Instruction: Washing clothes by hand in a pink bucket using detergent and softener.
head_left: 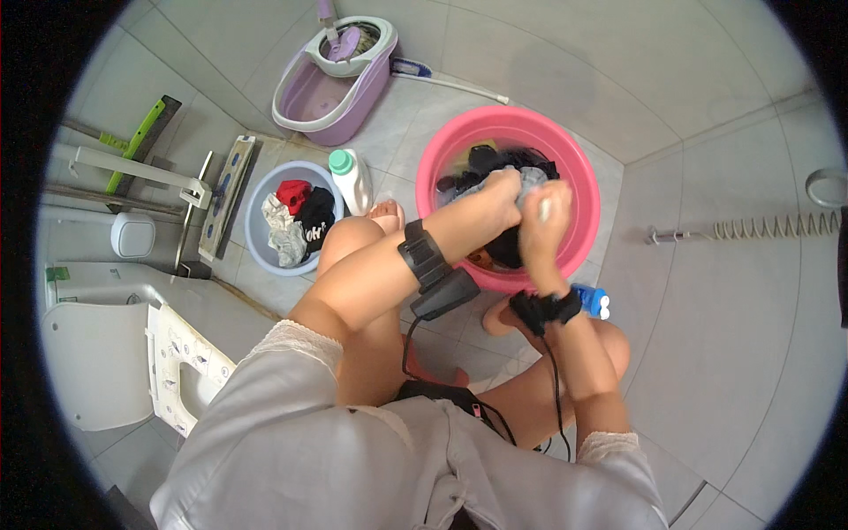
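Observation:
A pink plastic basin [589,199] on the floor holds wet clothes in water, mostly dark garments [482,158], with an orange-brown piece [487,260] near its front. Above them, my left hand [501,195] is closed on a light grey cloth [532,177]. My right hand [546,215], blurred, is curled around the same cloth, close beside the left. A small white patch shows at its fingers; I cannot tell whether it is foam or fabric. Much of the grey cloth is hidden behind my hands.
A light blue basin [255,248] of clothes and a white bottle with a green cap [354,182] stand left. Behind are a purple mop bucket [364,109] and a white-handled brush [457,87]. A blue bottle [588,299] is at right, a toilet [99,364] at left.

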Demonstrator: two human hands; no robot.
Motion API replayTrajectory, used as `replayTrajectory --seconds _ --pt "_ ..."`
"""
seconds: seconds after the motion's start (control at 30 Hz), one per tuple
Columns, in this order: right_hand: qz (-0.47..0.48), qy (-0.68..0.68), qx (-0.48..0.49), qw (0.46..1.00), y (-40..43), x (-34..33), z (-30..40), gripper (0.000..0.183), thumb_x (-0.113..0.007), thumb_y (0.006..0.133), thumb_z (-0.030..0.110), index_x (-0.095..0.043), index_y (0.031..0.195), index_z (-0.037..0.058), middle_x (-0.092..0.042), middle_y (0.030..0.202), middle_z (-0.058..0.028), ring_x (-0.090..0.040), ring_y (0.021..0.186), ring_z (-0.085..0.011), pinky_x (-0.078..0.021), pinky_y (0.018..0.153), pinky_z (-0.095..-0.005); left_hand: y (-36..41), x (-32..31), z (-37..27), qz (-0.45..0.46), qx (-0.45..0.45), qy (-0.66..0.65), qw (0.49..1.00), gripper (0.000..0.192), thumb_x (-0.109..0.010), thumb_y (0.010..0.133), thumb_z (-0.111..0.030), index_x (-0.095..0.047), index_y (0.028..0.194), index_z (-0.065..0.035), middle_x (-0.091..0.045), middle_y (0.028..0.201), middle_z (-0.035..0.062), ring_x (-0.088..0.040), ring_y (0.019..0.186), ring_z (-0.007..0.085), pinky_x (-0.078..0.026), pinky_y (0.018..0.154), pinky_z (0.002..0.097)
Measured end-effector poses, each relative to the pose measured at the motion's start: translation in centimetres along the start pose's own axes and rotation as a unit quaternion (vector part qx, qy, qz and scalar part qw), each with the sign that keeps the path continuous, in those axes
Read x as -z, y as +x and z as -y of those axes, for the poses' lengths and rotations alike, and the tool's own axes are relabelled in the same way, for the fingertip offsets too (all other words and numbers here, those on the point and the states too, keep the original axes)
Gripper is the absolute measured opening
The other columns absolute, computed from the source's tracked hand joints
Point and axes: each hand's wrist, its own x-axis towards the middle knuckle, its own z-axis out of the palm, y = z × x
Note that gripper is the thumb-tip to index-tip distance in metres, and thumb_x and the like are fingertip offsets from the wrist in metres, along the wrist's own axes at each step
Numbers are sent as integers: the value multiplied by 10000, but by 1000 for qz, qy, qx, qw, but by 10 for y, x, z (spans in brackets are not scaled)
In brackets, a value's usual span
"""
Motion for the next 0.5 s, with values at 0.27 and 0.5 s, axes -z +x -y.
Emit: replayTrajectory --seconds 0.27,0.5 --pt "-6 52 -125 991 13 6 -22 113 -539 773 109 -476 735 23 -477 718 -109 -461 709 -265 -384 650 -370 -7 -6 13 45 -21 -44 998 201 -293 852 -37 -478 928 -16 -559 833 125 -579 740 260 -491 652 400" --pt "3 64 -8 998 10 7 -14 104 -557 738 68 -464 715 26 -476 729 -111 -456 691 -265 -386 661 -356 0 1 6 14 -18 70 997 277 -293 881 -121 -544 953 -28 -594 908 125 -587 829 266 -478 778 426"
